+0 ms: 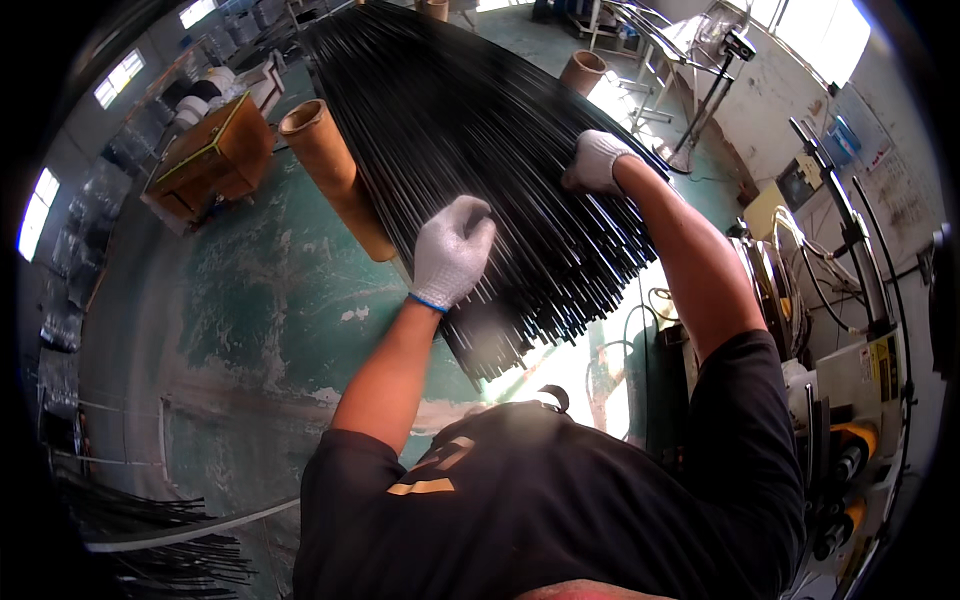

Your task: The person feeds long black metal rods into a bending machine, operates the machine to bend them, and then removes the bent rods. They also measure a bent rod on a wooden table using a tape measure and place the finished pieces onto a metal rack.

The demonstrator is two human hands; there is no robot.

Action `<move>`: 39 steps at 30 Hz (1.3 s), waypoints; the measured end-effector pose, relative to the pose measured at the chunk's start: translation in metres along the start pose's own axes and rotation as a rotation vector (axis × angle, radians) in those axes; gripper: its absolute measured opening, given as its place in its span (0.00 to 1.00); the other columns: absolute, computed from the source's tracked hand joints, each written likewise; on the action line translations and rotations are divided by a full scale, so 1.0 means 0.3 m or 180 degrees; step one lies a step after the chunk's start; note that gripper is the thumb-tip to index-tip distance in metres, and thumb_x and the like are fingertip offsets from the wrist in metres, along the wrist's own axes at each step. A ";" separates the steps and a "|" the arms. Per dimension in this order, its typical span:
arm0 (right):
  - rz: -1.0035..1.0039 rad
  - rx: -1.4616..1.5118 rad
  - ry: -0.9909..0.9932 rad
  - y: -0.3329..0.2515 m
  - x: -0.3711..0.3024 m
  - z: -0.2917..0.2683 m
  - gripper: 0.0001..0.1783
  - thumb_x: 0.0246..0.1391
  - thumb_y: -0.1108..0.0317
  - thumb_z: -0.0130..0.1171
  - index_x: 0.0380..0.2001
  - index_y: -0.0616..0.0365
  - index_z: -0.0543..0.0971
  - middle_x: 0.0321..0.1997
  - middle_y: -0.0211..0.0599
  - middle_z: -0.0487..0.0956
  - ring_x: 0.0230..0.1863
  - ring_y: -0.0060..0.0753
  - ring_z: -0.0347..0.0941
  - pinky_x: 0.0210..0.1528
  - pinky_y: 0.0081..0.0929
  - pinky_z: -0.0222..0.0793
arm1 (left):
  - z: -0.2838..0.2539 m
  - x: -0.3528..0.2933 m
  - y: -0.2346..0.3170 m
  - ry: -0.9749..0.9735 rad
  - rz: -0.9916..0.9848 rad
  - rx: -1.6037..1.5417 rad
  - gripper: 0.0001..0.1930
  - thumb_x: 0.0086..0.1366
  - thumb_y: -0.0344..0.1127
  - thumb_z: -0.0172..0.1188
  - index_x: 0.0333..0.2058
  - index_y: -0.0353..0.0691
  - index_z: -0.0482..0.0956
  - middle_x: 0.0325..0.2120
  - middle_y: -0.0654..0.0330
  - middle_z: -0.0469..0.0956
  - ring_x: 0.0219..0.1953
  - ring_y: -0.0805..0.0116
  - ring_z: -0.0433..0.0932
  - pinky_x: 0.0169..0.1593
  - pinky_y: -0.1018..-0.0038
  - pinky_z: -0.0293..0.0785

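Left hand (455,252): over black rods (440,110) (grip can't be told)
Right hand (598,162): fingertips hidden, grip likewise
Rods' underside: hidden

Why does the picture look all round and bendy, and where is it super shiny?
In the head view, the wide fisheye lens curves the room and leaves black corners; also in the head view, the upper-right window glares white, bright glints line the black rods, and a hazy smudge softens some of their near ends.
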State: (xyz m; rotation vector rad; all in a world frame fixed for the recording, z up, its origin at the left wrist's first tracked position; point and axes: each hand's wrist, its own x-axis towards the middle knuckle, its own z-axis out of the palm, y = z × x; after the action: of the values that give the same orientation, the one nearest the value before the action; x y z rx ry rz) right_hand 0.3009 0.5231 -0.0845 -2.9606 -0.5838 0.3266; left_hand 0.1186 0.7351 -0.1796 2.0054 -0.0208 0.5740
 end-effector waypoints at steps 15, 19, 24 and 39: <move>0.0463 -0.0585 0.0237 -0.046 -0.005 0.144 0.31 0.50 0.45 0.72 0.44 0.63 0.89 0.46 0.55 0.87 0.50 0.51 0.86 0.53 0.41 0.81 | -0.024 -0.007 -0.027 -0.0187 0.0145 -0.0704 0.07 0.66 0.29 0.65 0.41 0.34 0.82 0.31 0.57 0.83 0.33 0.70 0.81 0.40 0.72 0.78; 0.0552 -0.0566 0.0106 -0.069 -0.006 0.096 0.21 0.49 0.60 0.67 0.43 0.63 0.89 0.45 0.56 0.87 0.47 0.55 0.86 0.50 0.40 0.83 | -0.037 -0.011 -0.017 -0.0255 0.0201 -0.0537 0.08 0.68 0.28 0.64 0.43 0.31 0.82 0.33 0.62 0.83 0.37 0.77 0.78 0.44 0.75 0.76; 0.0407 -0.0511 0.0411 -0.012 0.061 0.148 0.21 0.46 0.57 0.71 0.35 0.66 0.88 0.35 0.54 0.87 0.40 0.50 0.86 0.44 0.40 0.81 | -0.039 -0.013 -0.027 -0.0216 0.0227 -0.0605 0.09 0.67 0.29 0.65 0.43 0.31 0.82 0.32 0.61 0.83 0.37 0.77 0.79 0.45 0.76 0.77; 0.0481 0.0283 0.0048 -0.022 -0.489 0.097 0.30 0.67 0.49 0.63 0.38 0.76 0.82 0.32 0.60 0.83 0.35 0.51 0.84 0.41 0.44 0.77 | -0.033 0.007 -0.064 -0.0402 -0.0090 -0.1473 0.08 0.67 0.26 0.65 0.44 0.33 0.82 0.35 0.61 0.84 0.37 0.76 0.80 0.43 0.76 0.77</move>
State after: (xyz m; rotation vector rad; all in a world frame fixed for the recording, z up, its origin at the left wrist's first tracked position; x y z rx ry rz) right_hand 0.1593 0.4744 -0.0842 -2.9243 -0.3350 0.3341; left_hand 0.1215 0.7535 -0.1910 1.5842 -0.1854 0.3813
